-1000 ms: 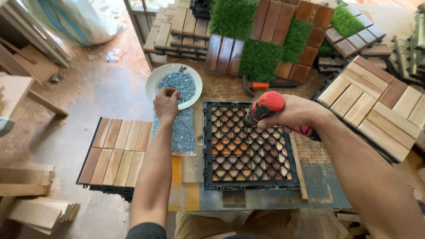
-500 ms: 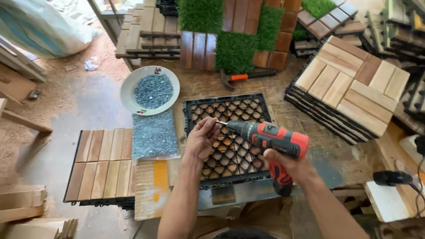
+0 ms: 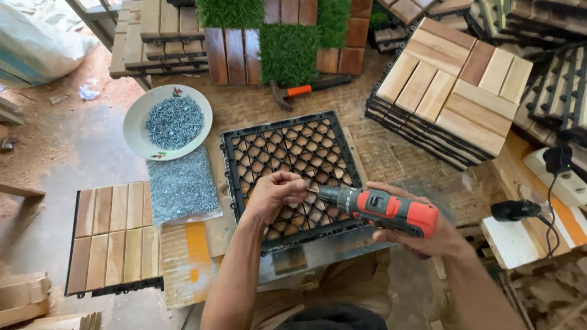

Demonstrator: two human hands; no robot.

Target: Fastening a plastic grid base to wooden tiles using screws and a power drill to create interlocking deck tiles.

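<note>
A person looks down at a workbench. The right hand [image 3: 422, 235] grips a red and black cordless drill [image 3: 379, 208], held sideways above a black plastic grid tile [image 3: 287, 165] lying flat on the bench. The left hand [image 3: 275, 195] pinches its fingertips together at the drill's tip; whatever they hold is too small to make out. To the left, a white plate [image 3: 137, 125] of screws sits beside a clear bag of screws [image 3: 182, 186].
</note>
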